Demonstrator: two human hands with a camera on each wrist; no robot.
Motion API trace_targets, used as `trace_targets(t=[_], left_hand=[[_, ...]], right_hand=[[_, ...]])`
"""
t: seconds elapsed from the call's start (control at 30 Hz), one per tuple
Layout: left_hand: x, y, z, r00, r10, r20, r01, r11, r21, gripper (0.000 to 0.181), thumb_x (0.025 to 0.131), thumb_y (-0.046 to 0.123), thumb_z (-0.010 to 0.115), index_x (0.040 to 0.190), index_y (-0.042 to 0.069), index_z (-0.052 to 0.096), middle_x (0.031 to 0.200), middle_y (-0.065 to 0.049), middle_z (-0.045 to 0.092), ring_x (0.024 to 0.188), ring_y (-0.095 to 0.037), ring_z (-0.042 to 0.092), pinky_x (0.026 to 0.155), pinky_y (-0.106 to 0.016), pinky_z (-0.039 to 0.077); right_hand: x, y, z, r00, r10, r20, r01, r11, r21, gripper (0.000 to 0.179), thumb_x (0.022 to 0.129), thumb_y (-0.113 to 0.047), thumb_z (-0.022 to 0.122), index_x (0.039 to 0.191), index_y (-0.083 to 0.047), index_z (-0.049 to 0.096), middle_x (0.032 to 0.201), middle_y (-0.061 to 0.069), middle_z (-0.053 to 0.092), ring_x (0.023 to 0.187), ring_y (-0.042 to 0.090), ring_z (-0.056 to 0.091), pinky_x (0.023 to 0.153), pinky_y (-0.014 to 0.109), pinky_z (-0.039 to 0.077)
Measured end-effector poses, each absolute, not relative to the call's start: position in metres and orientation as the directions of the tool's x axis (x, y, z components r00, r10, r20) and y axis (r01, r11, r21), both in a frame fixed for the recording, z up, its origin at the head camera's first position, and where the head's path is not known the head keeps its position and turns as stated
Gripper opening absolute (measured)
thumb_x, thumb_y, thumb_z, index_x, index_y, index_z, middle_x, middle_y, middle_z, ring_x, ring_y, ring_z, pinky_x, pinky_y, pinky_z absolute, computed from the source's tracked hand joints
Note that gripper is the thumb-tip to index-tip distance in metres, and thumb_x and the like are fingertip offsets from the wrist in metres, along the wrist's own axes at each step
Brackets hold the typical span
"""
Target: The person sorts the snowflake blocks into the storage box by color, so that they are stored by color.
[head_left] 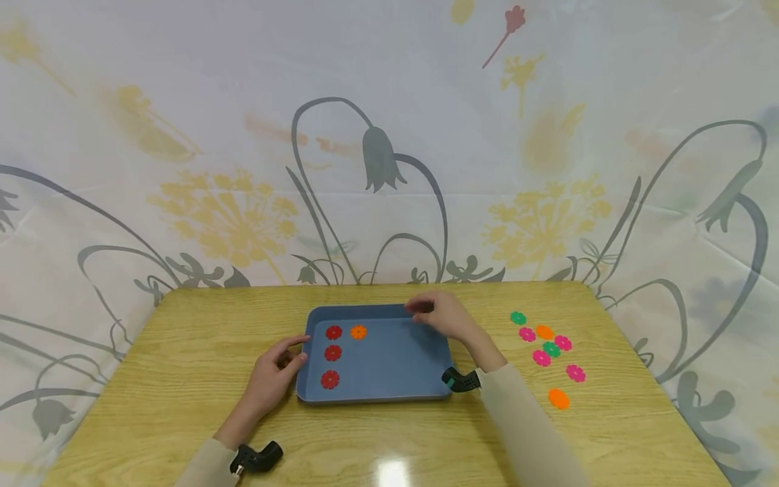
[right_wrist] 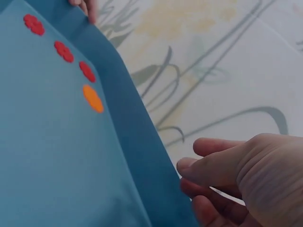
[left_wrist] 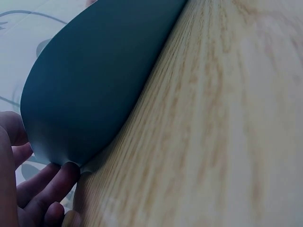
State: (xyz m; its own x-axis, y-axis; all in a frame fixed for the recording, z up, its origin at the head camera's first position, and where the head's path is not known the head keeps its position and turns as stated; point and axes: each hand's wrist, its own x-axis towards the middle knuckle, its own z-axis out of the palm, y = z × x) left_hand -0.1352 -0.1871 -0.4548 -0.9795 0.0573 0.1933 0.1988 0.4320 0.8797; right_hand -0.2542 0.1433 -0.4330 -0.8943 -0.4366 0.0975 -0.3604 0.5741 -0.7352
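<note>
A blue-grey rectangular tray (head_left: 395,362) lies on the wooden table. My left hand (head_left: 270,380) is at its left side, fingertips touching the outer wall; the left wrist view shows those fingers (left_wrist: 61,182) against the tray's lower edge. Over the tray's back right corner, my right hand (head_left: 445,316) is held with fingers loosely bent and nothing between them. In the right wrist view its fingertips (right_wrist: 187,165) are beside the rim. Inside the tray, three red flower-shaped pieces (head_left: 333,353) form a column on the left. An orange flower-shaped piece (head_left: 358,332) lies right of the rearmost red one.
Right of the tray, several loose flower-shaped pieces lie on the table (head_left: 487,439): pink (head_left: 575,373), green (head_left: 518,318) and orange (head_left: 544,332). A plain-looking orange disc (head_left: 558,399) lies nearer the front. Behind the table hangs a flower-patterned cloth (head_left: 395,223).
</note>
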Motion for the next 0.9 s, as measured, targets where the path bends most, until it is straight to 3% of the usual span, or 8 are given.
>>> trace_targets(t=[0.5,0.67,0.9], left_hand=[[-0.136,-0.188,-0.457,-0.978,0.058,0.199,0.205,0.429,0.88,0.032,0.092,0.009,0.059,0.123,0.003,0.059,0.091,-0.017,0.064,0.079,-0.033,0.059,0.065,-0.026,0.044],[-0.136,-0.187,-0.456,-0.979,0.055,0.195,0.199,0.425,0.883,0.032,0.092,0.009,0.059,0.123,0.002,0.059,0.091,-0.018,0.064,0.08,-0.033,0.059,0.065,-0.026,0.045],[-0.135,-0.187,-0.455,-0.978,0.053,0.203,0.206,0.43,0.879,0.032,0.091,0.008,0.059,0.122,0.002,0.059,0.092,-0.018,0.064,0.08,-0.033,0.059,0.065,-0.025,0.045]], right_hand=[[-0.231,0.237,-0.437,-0.925,-0.317,0.21,-0.364,0.58,-0.729,0.021,0.086,-0.004,0.066,0.107,-0.005,0.068,0.1,0.008,0.067,0.087,0.021,0.06,0.074,0.034,0.05],[-0.221,0.269,-0.437,-0.939,-0.283,0.197,-0.337,0.63,-0.7,0.022,0.087,-0.01,0.066,0.108,-0.005,0.068,0.099,0.005,0.067,0.087,0.021,0.06,0.07,0.03,0.05],[-0.213,0.312,-0.437,-0.973,-0.184,0.143,-0.231,0.702,-0.674,0.024,0.09,-0.012,0.063,0.112,-0.004,0.065,0.104,0.013,0.066,0.092,0.03,0.058,0.062,0.033,0.05]])
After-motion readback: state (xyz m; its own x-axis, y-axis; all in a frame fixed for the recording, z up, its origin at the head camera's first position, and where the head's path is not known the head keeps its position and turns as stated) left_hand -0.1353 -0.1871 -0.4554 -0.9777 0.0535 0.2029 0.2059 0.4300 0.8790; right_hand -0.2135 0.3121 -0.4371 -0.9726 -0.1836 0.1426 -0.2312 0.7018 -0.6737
